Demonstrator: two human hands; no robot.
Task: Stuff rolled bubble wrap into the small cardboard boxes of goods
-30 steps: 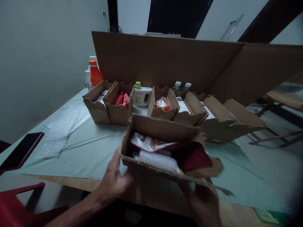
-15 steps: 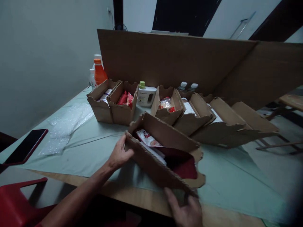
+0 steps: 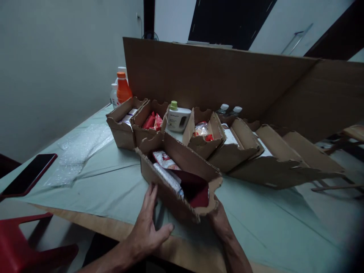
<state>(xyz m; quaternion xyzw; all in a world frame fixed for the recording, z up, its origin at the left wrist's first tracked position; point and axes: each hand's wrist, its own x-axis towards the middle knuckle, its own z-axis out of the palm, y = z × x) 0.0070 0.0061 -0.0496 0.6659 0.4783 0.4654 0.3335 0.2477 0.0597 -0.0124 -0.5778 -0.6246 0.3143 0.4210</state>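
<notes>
An open-topped cardboard box (image 3: pixel 182 204) stands at an angle near the table's front edge. Inside it are a white and red packet (image 3: pixel 165 160), a clear plastic-wrapped item (image 3: pixel 170 179) and something dark red (image 3: pixel 196 187). My left hand (image 3: pixel 149 227) has its fingers stretched out against the box's near side, thumb held apart. At the box's right end is my right hand (image 3: pixel 218 220), gripping it from beside and below; its fingertips are hidden behind the cardboard.
Several filled cardboard boxes (image 3: pixel 122 132) stand in a row behind, with a white bottle with a green cap (image 3: pixel 179 118) among them. An orange bottle (image 3: pixel 124 89), bubble wrap (image 3: pixel 82 148) and a phone (image 3: pixel 30 174) are at left. A tall cardboard panel (image 3: pixel 199 76) backs the table.
The box has shifted left and a little away from the front edge. My left hand has left its upper left corner for the near side; my right hand has moved to its right end.
</notes>
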